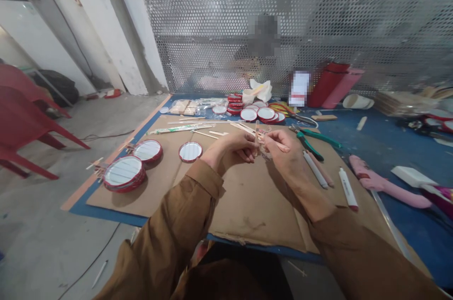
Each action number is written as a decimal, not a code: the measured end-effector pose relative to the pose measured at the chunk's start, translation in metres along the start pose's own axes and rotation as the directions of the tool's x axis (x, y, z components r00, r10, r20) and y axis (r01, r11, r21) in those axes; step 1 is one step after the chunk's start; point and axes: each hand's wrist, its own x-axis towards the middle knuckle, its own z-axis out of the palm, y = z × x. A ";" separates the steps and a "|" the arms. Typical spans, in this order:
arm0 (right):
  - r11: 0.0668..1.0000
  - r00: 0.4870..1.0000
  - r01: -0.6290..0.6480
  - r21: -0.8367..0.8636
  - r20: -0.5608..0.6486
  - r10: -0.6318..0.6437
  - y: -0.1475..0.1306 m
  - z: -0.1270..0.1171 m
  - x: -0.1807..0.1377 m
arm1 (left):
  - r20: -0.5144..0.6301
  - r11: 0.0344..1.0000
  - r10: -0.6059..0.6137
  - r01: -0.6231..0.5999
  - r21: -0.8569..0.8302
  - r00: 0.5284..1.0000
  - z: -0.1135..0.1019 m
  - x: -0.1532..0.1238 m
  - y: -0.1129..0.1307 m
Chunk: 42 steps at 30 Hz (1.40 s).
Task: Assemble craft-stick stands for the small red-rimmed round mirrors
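Note:
Above the cardboard sheet (255, 210), my left hand (239, 146) is closed on a short wooden stick (256, 131), which stands upright between its fingertips. Right beside it, my right hand (285, 151) is closed in a pinch; what its fingers hold, if anything, I cannot make out. Behind the hands lie thin wooden sticks (242, 126). A single red-rimmed jar lid (190, 151) lies left of my left wrist. Farther left are a stack of lids with lines across the top (123, 171) and another lined lid (147, 150), both with small wooden pieces at their edges.
Right of my right hand lie green-handled pliers (309, 144), a grey marker (314, 169), a white marker (348, 189) and a pink glue gun (385, 184). More red lids (266, 113) and a red bottle (327, 85) stand by the perforated metal screen (212, 21). Red chairs (31, 128) stand left.

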 end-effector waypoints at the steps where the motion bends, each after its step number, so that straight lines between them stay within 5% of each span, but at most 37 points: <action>1: 1.000 1.000 0.000 0.004 -0.003 0.000 0.001 0.000 0.000 | 0.001 1.000 -0.004 0.004 0.000 1.000 0.000 0.000 0.000; 19: 1.000 1.000 0.008 -0.016 -0.008 -0.008 0.000 -0.001 0.000 | 0.008 1.000 0.007 -0.007 0.018 1.000 -0.002 0.003 -0.003; 28: 0.982 0.988 -0.003 0.191 -0.150 0.033 0.010 0.004 0.005 | 0.005 0.997 0.018 -0.018 0.077 1.000 0.002 -0.002 0.001; 42: 0.988 0.995 0.000 0.155 -0.094 0.015 0.009 0.000 0.003 | 0.026 0.999 0.023 -0.024 0.046 0.999 -0.001 -0.001 0.000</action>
